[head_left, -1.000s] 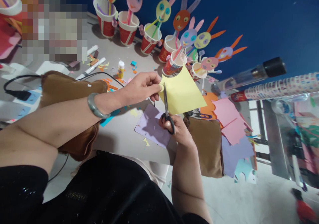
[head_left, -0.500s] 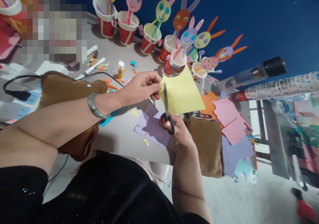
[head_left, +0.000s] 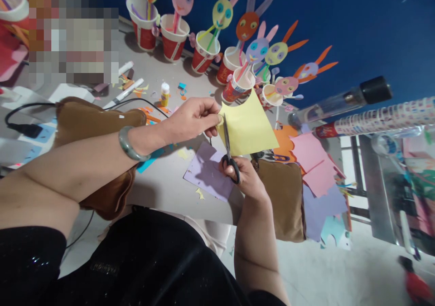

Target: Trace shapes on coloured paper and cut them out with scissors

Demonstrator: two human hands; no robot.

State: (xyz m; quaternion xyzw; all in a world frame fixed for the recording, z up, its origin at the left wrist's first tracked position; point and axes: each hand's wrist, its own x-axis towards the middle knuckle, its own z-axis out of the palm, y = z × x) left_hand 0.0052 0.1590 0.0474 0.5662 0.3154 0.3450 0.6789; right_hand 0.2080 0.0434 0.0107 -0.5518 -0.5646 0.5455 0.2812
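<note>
Between the fingertips of my left hand [head_left: 200, 118] is the left edge of a sheet of yellow paper [head_left: 251, 127], held above the table. My right hand [head_left: 244, 172] grips a pair of scissors [head_left: 228, 147] by its black handles, with the blades pointing away from me. Those blades lie at the paper's left edge, right beside my left fingertips. Below them a sheet of purple paper [head_left: 210, 174] rests on the table, with a shadow across it. A small yellow scrap [head_left: 200, 194] lies near its lower edge.
Red paper cups [head_left: 172, 43] with paper rabbit heads line the back by the blue wall. A glue stick [head_left: 165, 94] and markers [head_left: 127, 91] lie left of centre. Brown cushions [head_left: 280, 197] flank my arms. Pink paper [head_left: 314, 161] sits right, near a clear tube [head_left: 340, 102].
The yellow paper has tilted very slightly at the scissor blades. Both hands stay in nearly the same place.
</note>
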